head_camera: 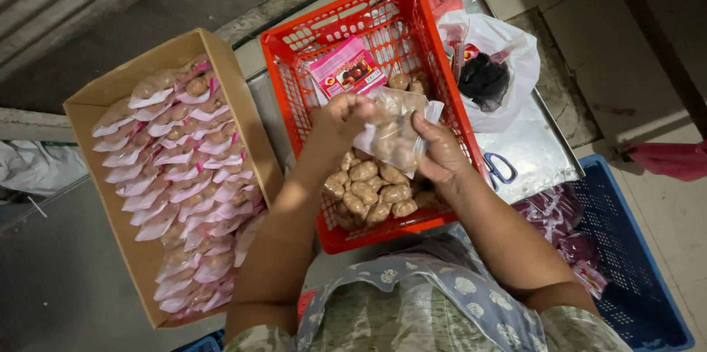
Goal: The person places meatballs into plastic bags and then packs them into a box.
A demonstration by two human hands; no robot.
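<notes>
Head view looks straight down on a clear plastic bag (394, 131) part-filled with brown, lumpy round sweets, held above a red plastic crate (434, 50). The left hand (340, 122) grips the bag's upper left edge with closed fingers; the right hand (440, 152) clasps its right side, thumb across the front. Loose brown sweets (368, 194) of the same kind lie heaped in the crate's near end. A pink rectangular label card (346, 71) with a dark picture on it leans against the crate's far inner wall. Left of the crate, a cardboard box (96, 94) holds rows of filled clear packets with pink tops (184, 182), stacked overlapping. Beyond the crate sits a white plastic bag (508, 50) with something dark inside. Blue-handled scissors (501, 169) lie on a shiny metal tabletop (537, 142). On the right stands a blue crate (633, 278) with pinkish wrappers. Below is grey concrete floor.
</notes>
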